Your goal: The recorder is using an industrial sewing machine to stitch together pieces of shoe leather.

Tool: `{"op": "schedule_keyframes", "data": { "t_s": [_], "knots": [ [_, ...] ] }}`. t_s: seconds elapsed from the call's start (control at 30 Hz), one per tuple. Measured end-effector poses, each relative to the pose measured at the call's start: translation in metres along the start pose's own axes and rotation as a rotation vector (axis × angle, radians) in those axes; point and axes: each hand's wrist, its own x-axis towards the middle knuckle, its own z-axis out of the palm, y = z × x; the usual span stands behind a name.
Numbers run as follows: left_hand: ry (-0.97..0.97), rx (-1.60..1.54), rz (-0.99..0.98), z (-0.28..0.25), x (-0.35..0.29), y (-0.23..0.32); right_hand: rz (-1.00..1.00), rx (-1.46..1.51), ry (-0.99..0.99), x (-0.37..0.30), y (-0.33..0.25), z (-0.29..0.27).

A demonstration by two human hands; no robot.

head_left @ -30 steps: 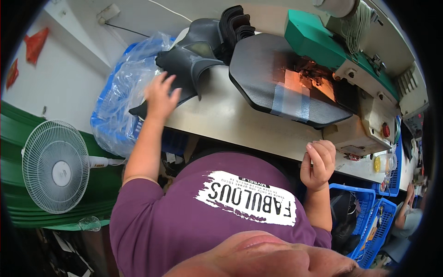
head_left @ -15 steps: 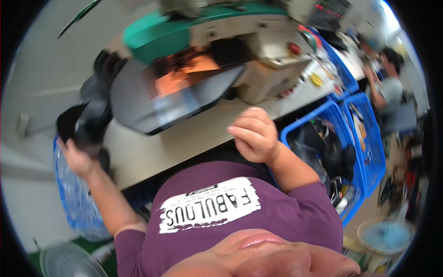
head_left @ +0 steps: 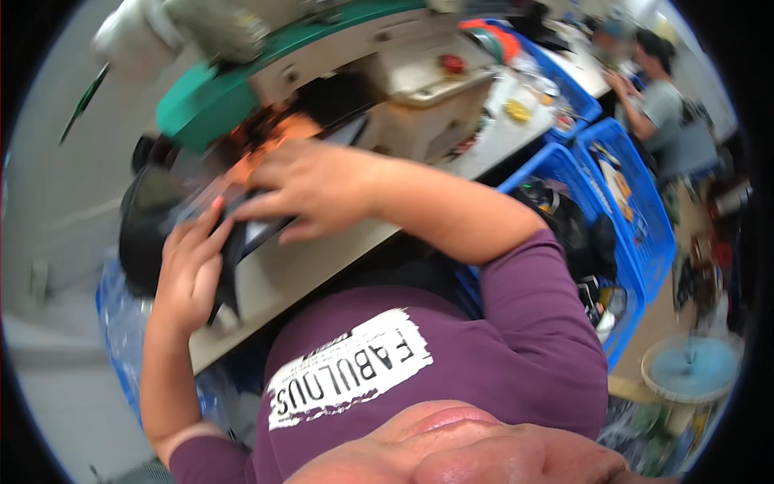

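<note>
A green and cream machine point(head_left: 205, 105) stands on the table, with orange light glowing under its head. My right hand point(head_left: 318, 185) reaches across in front of it, fingers spread over the dark flat plate, nothing seen in its grasp. Beside it, my left hand point(head_left: 189, 270) has its fingers stretched toward the right fingertips. Curved black pieces point(head_left: 149, 230) lie behind and left of my left hand; a dark flap point(head_left: 228, 286) shows at its right. Blur hides whether the left fingers touch this material.
Blue crates point(head_left: 629, 198) with black items and oddments stand at the right. A yellow roll point(head_left: 517, 110) lies on the table point(head_left: 286, 270) beyond the machine. Clear plastic bags point(head_left: 121, 339) hang at the left. Another person point(head_left: 665, 105) sits at the far right.
My right hand has swung left from in front of my chest to the machine, its fingers unfolding. My left hand has moved right from the black pieces, which have shifted nearer the machine.
</note>
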Motion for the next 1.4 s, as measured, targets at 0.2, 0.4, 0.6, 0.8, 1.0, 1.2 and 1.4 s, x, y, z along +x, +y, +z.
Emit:
{"op": "schedule_keyframes", "data": {
  "t_s": [0.2, 0.4, 0.6, 0.8, 1.0, 1.2, 1.4],
  "knots": [
    [0.184, 0.5, -0.061, 0.021, 0.018, 0.017, 0.096, -0.147, -0.005, -0.001, 0.006, -0.002],
    [0.32, 0.467, -0.236, 0.042, 0.031, 0.025, 0.129, -0.081, -0.042, 0.006, 0.003, 0.0],
    [0.285, 0.502, -0.301, 0.044, 0.039, 0.03, 0.162, -0.056, 0.014, 0.008, -0.002, 0.001],
    [0.235, 0.533, -0.276, 0.042, 0.049, 0.027, 0.192, -0.049, 0.01, 0.008, -0.001, 0.0],
    [0.208, 0.546, -0.279, 0.041, 0.058, 0.026, 0.208, -0.021, 0.048, 0.009, 0.002, 0.003],
    [0.144, 0.596, -0.287, 0.037, 0.063, 0.032, 0.22, -0.013, 0.087, 0.009, -0.001, 0.002],
    [0.012, 0.532, -0.302, 0.032, 0.066, 0.029, 0.241, 0.017, 0.106, 0.006, 0.003, 0.006]
  ]
}}
